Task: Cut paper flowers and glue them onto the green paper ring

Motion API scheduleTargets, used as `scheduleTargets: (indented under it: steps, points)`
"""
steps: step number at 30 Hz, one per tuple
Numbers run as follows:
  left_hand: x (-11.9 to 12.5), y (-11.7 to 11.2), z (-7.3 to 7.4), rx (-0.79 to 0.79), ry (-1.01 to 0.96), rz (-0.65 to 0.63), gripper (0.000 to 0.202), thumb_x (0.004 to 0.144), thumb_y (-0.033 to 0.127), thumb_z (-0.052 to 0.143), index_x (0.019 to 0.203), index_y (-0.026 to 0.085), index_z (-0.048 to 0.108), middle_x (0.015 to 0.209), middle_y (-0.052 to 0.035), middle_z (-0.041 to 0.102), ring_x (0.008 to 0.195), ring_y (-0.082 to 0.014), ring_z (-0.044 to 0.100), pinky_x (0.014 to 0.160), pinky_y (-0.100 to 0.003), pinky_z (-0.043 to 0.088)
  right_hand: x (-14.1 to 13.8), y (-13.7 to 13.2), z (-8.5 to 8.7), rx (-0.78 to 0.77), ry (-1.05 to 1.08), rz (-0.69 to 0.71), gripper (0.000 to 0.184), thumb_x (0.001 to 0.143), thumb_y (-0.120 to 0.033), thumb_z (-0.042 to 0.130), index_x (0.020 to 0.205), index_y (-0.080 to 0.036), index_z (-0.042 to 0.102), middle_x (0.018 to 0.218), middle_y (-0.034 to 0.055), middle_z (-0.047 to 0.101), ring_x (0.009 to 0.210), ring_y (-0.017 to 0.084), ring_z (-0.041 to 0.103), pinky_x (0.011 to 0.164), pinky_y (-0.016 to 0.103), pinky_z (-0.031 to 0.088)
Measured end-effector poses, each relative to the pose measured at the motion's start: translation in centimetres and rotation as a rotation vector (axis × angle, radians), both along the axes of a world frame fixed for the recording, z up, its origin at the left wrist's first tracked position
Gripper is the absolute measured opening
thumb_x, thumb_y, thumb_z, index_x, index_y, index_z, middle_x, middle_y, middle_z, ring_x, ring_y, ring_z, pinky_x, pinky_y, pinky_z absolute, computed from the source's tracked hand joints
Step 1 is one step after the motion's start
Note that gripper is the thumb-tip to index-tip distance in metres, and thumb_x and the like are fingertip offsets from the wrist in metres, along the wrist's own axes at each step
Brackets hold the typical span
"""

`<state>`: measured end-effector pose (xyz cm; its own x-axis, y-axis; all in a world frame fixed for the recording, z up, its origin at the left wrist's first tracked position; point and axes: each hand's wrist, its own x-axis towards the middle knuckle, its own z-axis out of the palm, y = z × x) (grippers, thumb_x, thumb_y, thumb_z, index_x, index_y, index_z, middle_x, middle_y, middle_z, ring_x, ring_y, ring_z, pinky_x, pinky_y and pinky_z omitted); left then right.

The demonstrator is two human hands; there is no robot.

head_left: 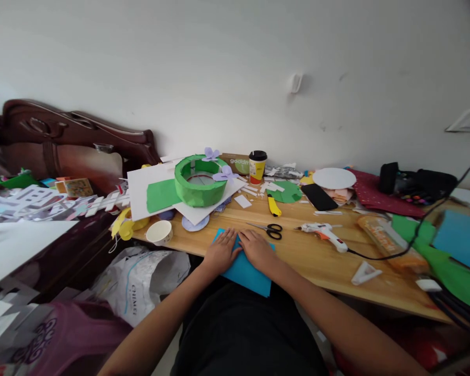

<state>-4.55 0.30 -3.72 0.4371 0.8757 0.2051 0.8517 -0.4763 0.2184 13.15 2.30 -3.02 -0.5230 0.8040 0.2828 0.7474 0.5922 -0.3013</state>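
Blue paper (247,274), seemingly folded, lies at the table's front edge and sticks out over it towards me. My left hand (222,251) rests flat on its left part, fingers stretched forward and thumb pointing inward. On the right part, my right hand (257,249) presses down, also flat with fingers extended. Both hands partly cover the sheet. Just beyond my right hand lie black-handled scissors (273,230). A yellow utility knife (274,206) is farther back, partly over a green paper disc (289,192).
A glue gun (324,233) with a black cord lies to the right. Back left stands a green paper ring (201,193) with purple flowers. A lidded cup (257,168), a black phone (318,197) and a white bowl (159,233) are around the wooden table (297,266).
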Motion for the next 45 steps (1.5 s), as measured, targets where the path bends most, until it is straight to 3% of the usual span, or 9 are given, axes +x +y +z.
scheduleTargets:
  steps: [10, 14, 18, 23, 26, 31, 36, 40, 45]
  points:
    - [-1.0, -0.3, 1.3, -0.096, 0.023, 0.016, 0.06, 0.096, 0.051, 0.036, 0.147, 0.018, 0.038, 0.154, -0.0128, 0.036, 0.144, -0.0268, 0.029, 0.118, -0.049, 0.02, 6.2, -2.9, -1.6, -0.026, -0.055, -0.038, 0.049, 0.101, -0.032, 0.032, 0.142, -0.01, 0.047, 0.147, 0.013, 0.045, 0.14, 0.025, 0.036, 0.116, 0.046, 0.033]
    - [-0.9, -0.6, 2.1, -0.175, 0.055, 0.041, 0.058, 0.096, 0.051, 0.035, 0.149, 0.028, 0.033, 0.157, -0.0104, 0.028, 0.145, -0.0312, 0.026, 0.114, -0.065, 0.01, 8.3, -4.4, -0.9, 0.018, -0.127, -0.156, 0.048, 0.1, -0.031, 0.033, 0.136, -0.008, 0.054, 0.144, 0.0144, 0.049, 0.138, 0.028, 0.039, 0.114, 0.048, 0.035]
    - [-0.3, -0.6, 3.0, -0.246, 0.139, 0.065, 0.053, 0.096, 0.053, 0.031, 0.148, 0.04, 0.031, 0.161, -0.0105, 0.017, 0.144, -0.0375, 0.023, 0.1, -0.081, 0.008, 6.1, -4.1, 0.5, 0.112, -0.103, -0.115, 0.048, 0.1, -0.031, 0.033, 0.132, -0.006, 0.058, 0.146, 0.0155, 0.046, 0.14, 0.029, 0.036, 0.115, 0.045, 0.032]
    - [0.0, -0.2, 3.8, -0.295, 0.219, 0.074, 0.056, 0.095, 0.057, 0.029, 0.148, 0.04, 0.03, 0.161, -0.0145, 0.017, 0.143, -0.0396, 0.025, 0.097, -0.082, 0.009, 0.1, -2.8, 0.4, 0.005, -0.151, -0.075, 0.05, 0.1, -0.027, 0.033, 0.141, -0.002, 0.047, 0.146, 0.0186, 0.045, 0.137, 0.027, 0.041, 0.115, 0.042, 0.034]
    - [0.0, 0.0, 4.0, -0.291, 0.248, 0.099, 0.057, 0.093, 0.061, 0.03, 0.148, 0.043, 0.029, 0.161, -0.0139, 0.016, 0.141, -0.0425, 0.029, 0.096, -0.082, 0.011, -0.9, -2.8, -0.4, -0.023, -0.158, -0.117, 0.05, 0.099, -0.024, 0.034, 0.142, -0.001, 0.044, 0.146, 0.0199, 0.044, 0.137, 0.028, 0.041, 0.114, 0.044, 0.034]
    - [0.0, 0.0, 4.0, -0.264, 0.288, 0.15, 0.058, 0.089, 0.068, 0.031, 0.145, 0.05, 0.029, 0.161, -0.0153, 0.016, 0.141, -0.0471, 0.024, 0.092, -0.084, 0.012, 3.8, -5.0, -0.6, -0.069, -0.165, -0.198, 0.051, 0.097, -0.022, 0.032, 0.138, 0.003, 0.048, 0.142, 0.0224, 0.048, 0.134, 0.029, 0.044, 0.112, 0.045, 0.037]
    - [-0.3, -0.4, 3.8, -0.251, 0.286, 0.133, 0.058, 0.091, 0.067, 0.028, 0.146, 0.049, 0.026, 0.159, -0.0173, 0.021, 0.142, -0.0472, 0.02, 0.093, -0.083, 0.012, 8.4, -6.9, 1.2, -0.159, -0.186, -0.201, 0.048, 0.099, -0.028, 0.032, 0.137, -0.008, 0.053, 0.142, 0.016, 0.05, 0.131, 0.025, 0.049, 0.109, 0.04, 0.039]
    - [-0.7, -0.1, 3.9, -0.194, 0.303, 0.053, 0.057, 0.092, 0.063, 0.032, 0.147, 0.045, 0.03, 0.157, -0.0158, 0.027, 0.142, -0.0464, 0.022, 0.1, -0.079, 0.006, 8.6, -4.1, 4.8, -0.228, -0.209, -0.301, 0.038, 0.1, -0.03, 0.033, 0.12, -0.021, 0.065, 0.115, 0.0092, 0.071, 0.102, 0.023, 0.067, 0.087, 0.033, 0.049]
    - [-1.2, 3.1, 4.6, -0.225, 0.316, -0.262, 0.058, 0.094, 0.057, 0.04, 0.148, 0.039, 0.031, 0.158, -0.0147, 0.024, 0.144, -0.0402, 0.022, 0.109, -0.065, 0.017, 7.7, 2.4, 7.2, -0.186, -0.351, -0.391, 0.027, 0.093, -0.012, 0.044, 0.106, -0.011, 0.068, 0.108, 0.0176, 0.068, 0.105, 0.026, 0.062, 0.087, 0.031, 0.043]
